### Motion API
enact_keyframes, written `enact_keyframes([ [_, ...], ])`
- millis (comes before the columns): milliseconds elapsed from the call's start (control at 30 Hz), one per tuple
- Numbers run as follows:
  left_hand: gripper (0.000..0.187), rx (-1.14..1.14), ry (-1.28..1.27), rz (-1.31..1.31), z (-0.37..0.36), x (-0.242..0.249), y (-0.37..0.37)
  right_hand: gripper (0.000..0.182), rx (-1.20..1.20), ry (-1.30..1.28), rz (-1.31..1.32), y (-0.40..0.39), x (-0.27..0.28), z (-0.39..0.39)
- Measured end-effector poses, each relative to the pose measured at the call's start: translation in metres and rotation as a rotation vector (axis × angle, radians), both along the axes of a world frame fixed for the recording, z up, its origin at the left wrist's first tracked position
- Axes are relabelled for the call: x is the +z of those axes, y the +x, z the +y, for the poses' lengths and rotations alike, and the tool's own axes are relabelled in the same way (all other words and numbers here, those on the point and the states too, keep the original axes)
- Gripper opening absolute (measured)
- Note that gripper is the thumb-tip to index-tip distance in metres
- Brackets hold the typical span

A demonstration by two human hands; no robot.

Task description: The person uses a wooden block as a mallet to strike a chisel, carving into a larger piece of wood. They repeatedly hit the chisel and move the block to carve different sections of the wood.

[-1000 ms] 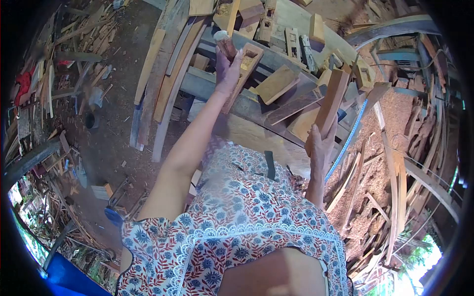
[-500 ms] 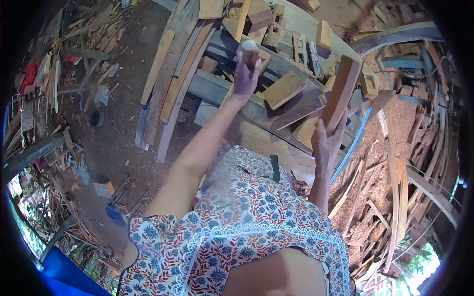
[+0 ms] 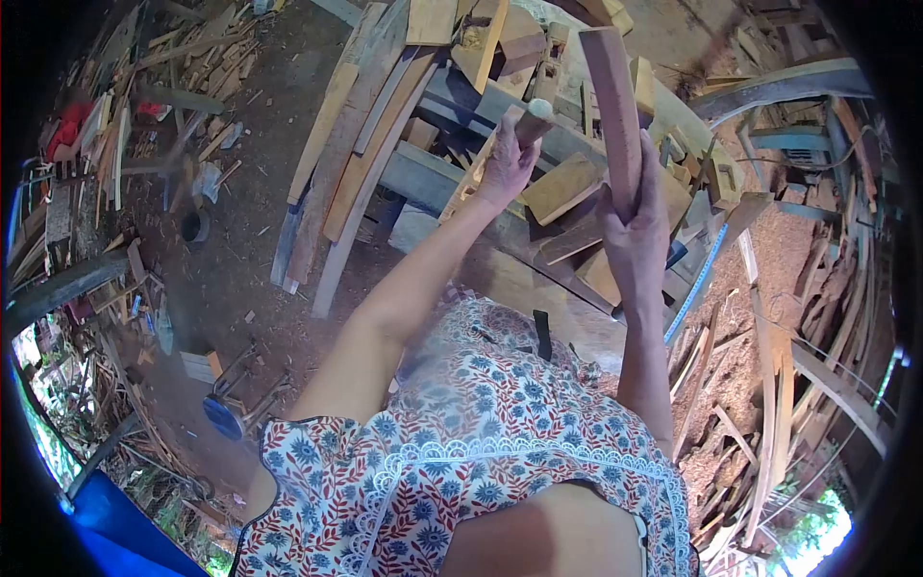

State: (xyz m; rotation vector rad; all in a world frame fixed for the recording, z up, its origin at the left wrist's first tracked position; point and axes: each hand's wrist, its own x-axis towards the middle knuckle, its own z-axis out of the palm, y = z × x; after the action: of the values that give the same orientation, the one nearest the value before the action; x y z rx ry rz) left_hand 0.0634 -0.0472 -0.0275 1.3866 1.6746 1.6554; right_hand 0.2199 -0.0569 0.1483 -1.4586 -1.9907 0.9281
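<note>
My left hand [image 3: 504, 175] is closed around a short, dark round wooden piece with a pale top end [image 3: 535, 121]. The rest of that piece is hidden by my fingers. In my right hand [image 3: 636, 236] is a long reddish-brown wooden block [image 3: 613, 111], gripped near its lower end and tilted up and away from me. Both hands are above the workbench [image 3: 519, 236], apart from each other. Below them lie a tan wooden block [image 3: 562, 189] and other cut pieces.
Long boards [image 3: 351, 154] lean at the bench's left. Notched wood pieces [image 3: 550, 62] sit at its far side. Sawdust and offcuts [image 3: 721, 356] cover the ground at right. A blue-topped stool [image 3: 224, 417] stands lower left, and scrap wood [image 3: 106, 163] lies beyond.
My right hand has raised the wooden block and moved it up and left, closer to my left hand. My left hand has shifted right and tilted the round piece.
</note>
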Motion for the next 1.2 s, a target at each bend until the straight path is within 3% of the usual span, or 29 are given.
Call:
enact_keyframes([
  [33, 0.030, -0.005, 0.003, 0.002, -0.001, 0.002, 0.001, 0.078, -0.008, 0.111, -0.037, -0.001, -0.005, 0.001],
  [67, 0.028, -0.027, -0.001, 0.049, -0.002, 0.005, 0.003, 0.076, 0.104, -0.020, -0.205, 0.007, -0.008, 0.004],
  [167, 0.031, -0.033, 0.089, 0.187, 0.004, -0.003, 0.001, 0.076, 0.135, -0.118, -0.315, 0.007, 0.002, 0.005],
  [233, 0.035, -0.123, -0.131, 0.171, -0.002, -0.002, -0.005, 0.077, 0.114, -0.219, -0.266, 0.019, -0.001, 0.006],
  [267, 0.033, -0.045, -0.123, 0.115, 0.000, -0.004, -0.007, 0.078, 0.051, -0.226, -0.173, 0.024, -0.002, 0.004],
  [300, 0.032, -0.066, -0.197, -0.042, 0.000, 0.008, -0.019, 0.079, -0.012, -0.226, -0.079, 0.029, -0.002, 0.002],
  [367, 0.031, 0.054, -0.223, -0.200, 0.002, -0.010, -0.040, 0.078, -0.042, -0.218, -0.031, 0.040, -0.001, -0.005],
  [467, 0.021, 0.150, -0.173, -0.346, 0.001, 0.002, -0.058, 0.073, -0.131, -0.195, -0.018, 0.060, -0.021, -0.014],
  [600, 0.019, 0.173, -0.142, -0.347, -0.001, 0.007, -0.057, 0.073, -0.164, -0.208, -0.001, 0.066, -0.027, -0.023],
  [667, 0.029, 0.110, -0.118, -0.336, -0.001, 0.010, -0.054, 0.073, -0.158, -0.234, 0.008, 0.066, -0.027, -0.026],
  [867, 0.023, 0.139, -0.147, -0.349, -0.009, 0.025, -0.038, 0.073, -0.182, -0.261, -0.034, 0.058, -0.018, -0.029],
  [1067, 0.030, 0.103, -0.188, -0.338, -0.012, 0.012, -0.036, 0.075, -0.157, -0.269, -0.015, 0.052, -0.014, -0.028],
  [1167, 0.028, 0.187, -0.147, -0.479, -0.017, 0.047, -0.013, 0.076, -0.121, -0.212, 0.033, 0.042, -0.005, -0.026],
  [1200, 0.030, 0.182, -0.162, -0.360, -0.016, 0.031, -0.016, 0.076, -0.103, -0.215, 0.047, 0.035, -0.002, -0.024],
])
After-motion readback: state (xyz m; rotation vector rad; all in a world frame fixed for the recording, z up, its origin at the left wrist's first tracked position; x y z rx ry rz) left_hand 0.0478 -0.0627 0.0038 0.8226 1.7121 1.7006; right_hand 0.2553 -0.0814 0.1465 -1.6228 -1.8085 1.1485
